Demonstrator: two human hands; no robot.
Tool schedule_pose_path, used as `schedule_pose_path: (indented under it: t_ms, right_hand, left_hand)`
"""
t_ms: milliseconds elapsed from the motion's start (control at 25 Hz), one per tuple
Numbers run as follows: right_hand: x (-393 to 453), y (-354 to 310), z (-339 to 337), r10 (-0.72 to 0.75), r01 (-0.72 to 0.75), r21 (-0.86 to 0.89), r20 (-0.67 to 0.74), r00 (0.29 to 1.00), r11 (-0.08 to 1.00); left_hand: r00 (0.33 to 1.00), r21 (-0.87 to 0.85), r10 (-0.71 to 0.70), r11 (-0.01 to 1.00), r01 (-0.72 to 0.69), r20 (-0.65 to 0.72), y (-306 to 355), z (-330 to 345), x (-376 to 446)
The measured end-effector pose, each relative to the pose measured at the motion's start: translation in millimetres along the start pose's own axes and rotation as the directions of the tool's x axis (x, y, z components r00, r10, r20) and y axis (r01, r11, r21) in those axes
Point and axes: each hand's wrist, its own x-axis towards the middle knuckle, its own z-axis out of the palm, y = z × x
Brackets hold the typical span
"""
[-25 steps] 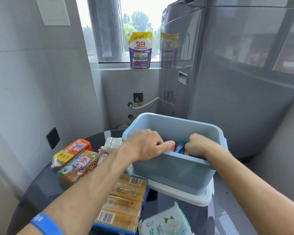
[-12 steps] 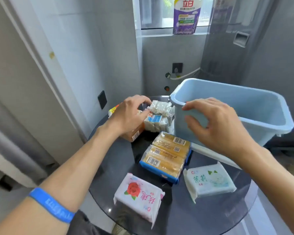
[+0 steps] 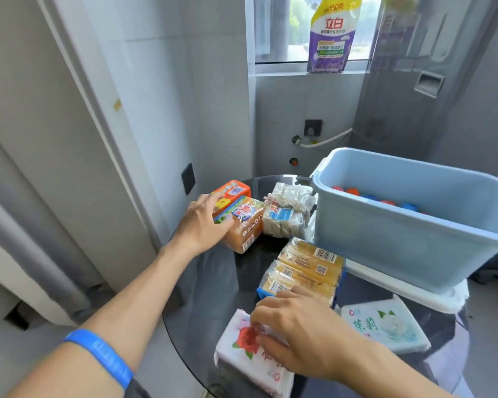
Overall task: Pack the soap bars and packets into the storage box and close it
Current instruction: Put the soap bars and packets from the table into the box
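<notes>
While the left hand (image 3: 204,222) curls over the near end of the orange soap pack (image 3: 243,225) at the far left of the dark round worktop (image 3: 213,271), its grip narrows round that pack, thumb on the near side; a second orange pack (image 3: 233,189) lies just behind, partly hidden by the fingers. Just right of these sits a pale bundle of packets (image 3: 288,214), its print too blurred to read. Nearer the middle, a blue-edged tray of yellow soap bars (image 3: 305,270) lies with its long axis running away toward the box. The right hand (image 3: 296,337) rests on the white rose-printed packet (image 3: 250,357) at the near edge, fingers bent over its top; whether they pinch it I cannot tell. A green-printed white packet (image 3: 385,326) lies just beside it. The blue storage box (image 3: 408,237) stands open on its white lid (image 3: 431,294), up and right of both hands, nearer the right one. Inside, only red and blue tops show; its right end is cut off.
</notes>
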Motion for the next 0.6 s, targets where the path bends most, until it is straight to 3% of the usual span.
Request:
schedule_pose_path:
  t_ms: [120, 240, 400, 520, 600]
  right_hand:
    - [7.7, 5.2, -2.4, 0.026, -0.024, 0.064, -0.039, 0.999, 0.998]
    - [19.7, 12.2, -6.1, 0.063, -0.055, 0.076, -0.098, 0.993, 0.996]
    - [26.1, 21.4, -8.1, 0.134, -0.125, 0.109, -0.085, 0.987, 0.986]
    - [20.7, 25.2, -9.4, 0.173, -0.164, 0.12, -0.06, 0.983, 0.979]
    - [17.0, 26.7, -10.9, 0.199, -0.192, 0.111, -0.057, 0.978, 0.975]
  left_hand:
    - [0.984, -0.176, -0.175, 0.97, 0.165, -0.044, -2.4, 9.7, 13.8]
    - [0.989, -0.018, -0.15, 0.988, 0.15, -0.002, -4.6, 27.1, 22.4]
    - [0.969, -0.045, -0.245, 0.969, 0.243, -0.043, -7.4, 30.6, 35.8]
    - [0.927, -0.295, -0.365, 0.88, 0.373, 0.082, -11.0, 24.7, 37.5]
    - [0.919, -0.371, -0.381, 0.843, 0.389, 0.097, -11.3, 25.1, 33.4]
